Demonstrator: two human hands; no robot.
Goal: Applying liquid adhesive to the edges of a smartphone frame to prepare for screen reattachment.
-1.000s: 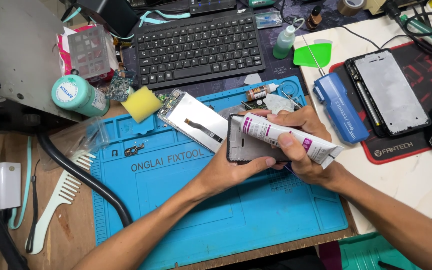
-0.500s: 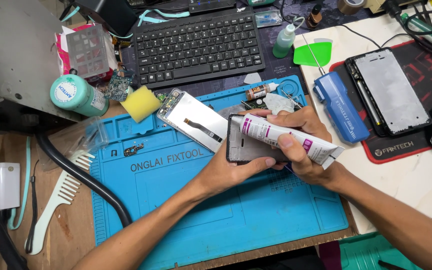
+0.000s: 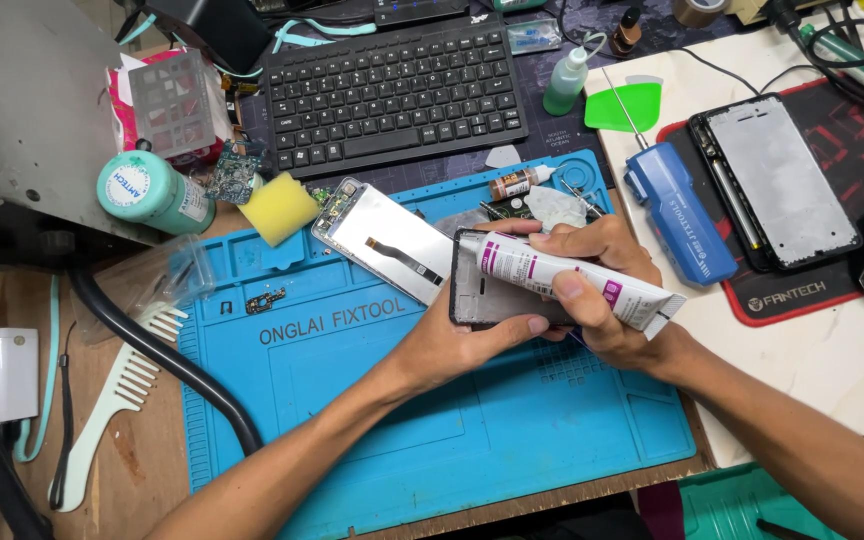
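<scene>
One glue tube [image 3: 572, 282], one phone frame [image 3: 492, 300], both being held.
Right hand [image 3: 602, 290] fingers are gripping the tube; left hand [image 3: 457, 345] fingers are clasping the frame over the blue mat [image 3: 352, 400].

Glue tube [image 3: 572, 281]: white with magenta bands, lay slanted, nozzle at upper left over the frame's top edge, crimped end at lower right.
Phone frame [image 3: 487, 298]: dark, rectangular, held above the blue mat, partly hidden behind the tube and the fingers.

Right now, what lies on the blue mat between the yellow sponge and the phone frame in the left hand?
In the head view, a detached phone screen lies face down, slanted, between the yellow sponge and the phone frame held by the left hand.
</scene>
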